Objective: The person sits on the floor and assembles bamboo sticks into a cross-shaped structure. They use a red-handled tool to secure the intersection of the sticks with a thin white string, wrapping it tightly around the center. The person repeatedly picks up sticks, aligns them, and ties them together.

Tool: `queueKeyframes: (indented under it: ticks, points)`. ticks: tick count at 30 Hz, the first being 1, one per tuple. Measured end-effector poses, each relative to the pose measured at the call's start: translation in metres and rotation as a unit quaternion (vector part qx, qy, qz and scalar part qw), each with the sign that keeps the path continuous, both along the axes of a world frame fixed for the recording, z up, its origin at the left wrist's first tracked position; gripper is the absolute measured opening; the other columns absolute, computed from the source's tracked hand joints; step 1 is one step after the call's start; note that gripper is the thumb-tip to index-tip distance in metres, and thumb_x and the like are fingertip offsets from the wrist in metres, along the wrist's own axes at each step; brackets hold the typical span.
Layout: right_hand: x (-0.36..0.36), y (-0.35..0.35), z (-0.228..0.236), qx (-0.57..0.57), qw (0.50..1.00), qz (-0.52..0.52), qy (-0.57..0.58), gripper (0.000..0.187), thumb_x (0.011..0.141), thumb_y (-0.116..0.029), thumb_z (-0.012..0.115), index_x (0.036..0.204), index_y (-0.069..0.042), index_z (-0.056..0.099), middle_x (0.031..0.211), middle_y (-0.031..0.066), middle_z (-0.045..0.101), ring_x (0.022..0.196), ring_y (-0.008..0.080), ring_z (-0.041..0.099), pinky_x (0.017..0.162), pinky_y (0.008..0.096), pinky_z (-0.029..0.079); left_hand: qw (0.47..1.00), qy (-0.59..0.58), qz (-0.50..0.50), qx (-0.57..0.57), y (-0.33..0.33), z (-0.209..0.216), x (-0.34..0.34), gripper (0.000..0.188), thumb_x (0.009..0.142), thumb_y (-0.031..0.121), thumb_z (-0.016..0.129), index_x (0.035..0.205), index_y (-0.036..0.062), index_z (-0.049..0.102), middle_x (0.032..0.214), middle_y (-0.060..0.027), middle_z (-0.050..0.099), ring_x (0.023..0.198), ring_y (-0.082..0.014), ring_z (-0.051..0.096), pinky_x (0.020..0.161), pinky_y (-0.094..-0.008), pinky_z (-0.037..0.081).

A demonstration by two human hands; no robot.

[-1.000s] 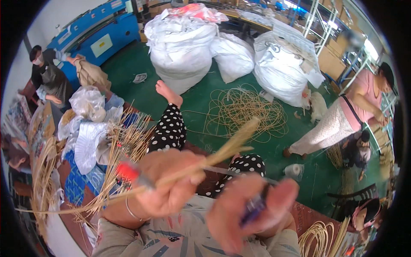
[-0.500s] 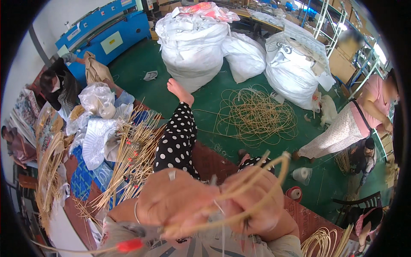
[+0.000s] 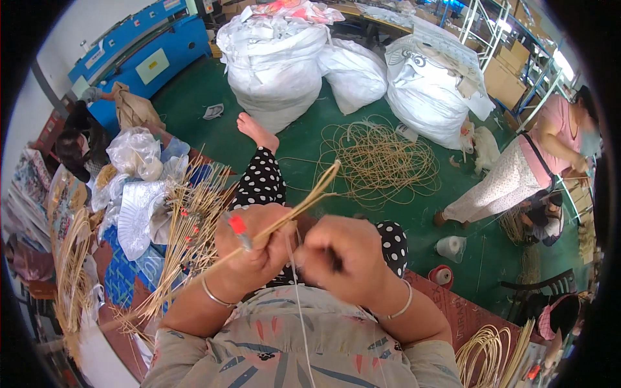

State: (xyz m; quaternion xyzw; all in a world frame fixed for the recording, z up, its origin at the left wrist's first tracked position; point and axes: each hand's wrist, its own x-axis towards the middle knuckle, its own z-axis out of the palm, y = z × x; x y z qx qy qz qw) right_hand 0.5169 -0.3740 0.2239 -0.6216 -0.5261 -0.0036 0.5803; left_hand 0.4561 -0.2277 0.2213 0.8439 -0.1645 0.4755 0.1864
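My left hand (image 3: pixel 255 249) is closed around a thin bundle of pale cane strips (image 3: pixel 309 197). The strips slant from the lower left to a looped tip beyond my hands. A small grey clip-like piece with a red end (image 3: pixel 237 224) sits against the strips at my left fingers. White thread (image 3: pixel 302 317) hangs from between my hands down over my shirt. My right hand (image 3: pixel 343 258), smeared by motion, is just right of the strips with its fingers curled in; what they hold is hidden.
Left of my leg lies a pile of cane sticks (image 3: pixel 194 226) with red-ended pieces. Loose cane coils (image 3: pixel 381 161) rest on the green floor ahead, before large white sacks (image 3: pixel 275 71). Thread spools (image 3: pixel 442 276) and bent cane (image 3: pixel 485 355) are at right. A person in pink (image 3: pixel 550 142) stands there.
The bent cane loop has swung up and away from me and now points forward in my left hand. The red-ended piece has risen from the lower left to my left fingers. My hands have drawn apart.
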Motion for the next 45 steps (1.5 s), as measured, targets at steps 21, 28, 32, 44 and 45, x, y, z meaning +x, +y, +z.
queueKeyframes:
  ticks: [21, 28, 32, 44, 45]
  points:
    - [-0.031, -0.026, 0.024, 0.104, 0.976, -0.061, -0.180, 0.013, 0.066, -0.006, 0.064, 0.076, -0.004, 0.056, 0.068, 0.0080, 0.058, 0.058, 0.0232, 0.056, 0.052, 0.0328, 0.044, 0.977, -0.065, -0.110, -0.169, -0.034, 0.036, -0.045, 0.016, 0.060, 0.008, 0.065, 0.076, 0.0064, 0.063, 0.059, -0.0018, 0.055, 0.043, -0.0138, 0.047, 0.038, -0.0244, 0.037]
    - [0.002, 0.010, -0.017, 0.027, 0.990, -0.124, -0.067, 0.012, 0.066, -0.002, 0.059, 0.073, -0.005, 0.050, 0.063, 0.0088, 0.050, 0.053, 0.0248, 0.050, 0.048, 0.0316, 0.040, 0.993, 0.113, -0.018, 0.011, -0.006, 0.006, -0.011, 0.009, 0.074, 0.008, 0.056, 0.083, 0.0049, 0.057, 0.064, -0.0044, 0.055, 0.050, -0.0206, 0.052, 0.042, -0.0304, 0.039]
    - [0.010, 0.014, -0.033, 0.026, 0.994, -0.102, 0.025, 0.012, 0.069, -0.004, 0.059, 0.074, -0.005, 0.049, 0.060, 0.0090, 0.049, 0.053, 0.0244, 0.050, 0.047, 0.0324, 0.040, 0.983, 0.165, -0.024, -0.076, -0.007, -0.009, -0.004, 0.009, 0.079, 0.006, 0.052, 0.087, 0.0032, 0.055, 0.068, -0.0063, 0.055, 0.054, -0.0228, 0.054, 0.045, -0.0311, 0.041]
    - [0.032, -0.032, 0.033, -0.034, 0.944, -0.083, -0.319, 0.037, 0.056, -0.007, 0.068, 0.087, 0.003, 0.051, 0.080, 0.0130, 0.051, 0.060, 0.0266, 0.052, 0.049, 0.0325, 0.043, 0.737, 0.301, -0.299, -0.526, -0.010, 0.012, -0.020, 0.031, 0.074, -0.007, 0.056, 0.104, -0.0022, 0.046, 0.083, -0.0026, 0.051, 0.067, -0.0037, 0.045, 0.056, -0.0174, 0.037]
    - [0.035, -0.032, 0.030, -0.035, 0.932, -0.081, -0.351, 0.040, 0.054, -0.005, 0.066, 0.089, 0.005, 0.051, 0.084, 0.0129, 0.050, 0.061, 0.0249, 0.051, 0.050, 0.0318, 0.044, 0.729, 0.303, -0.311, -0.529, -0.012, 0.015, -0.020, 0.031, 0.074, -0.008, 0.056, 0.103, -0.0024, 0.046, 0.083, -0.0028, 0.051, 0.068, -0.0038, 0.046, 0.055, -0.0175, 0.037]
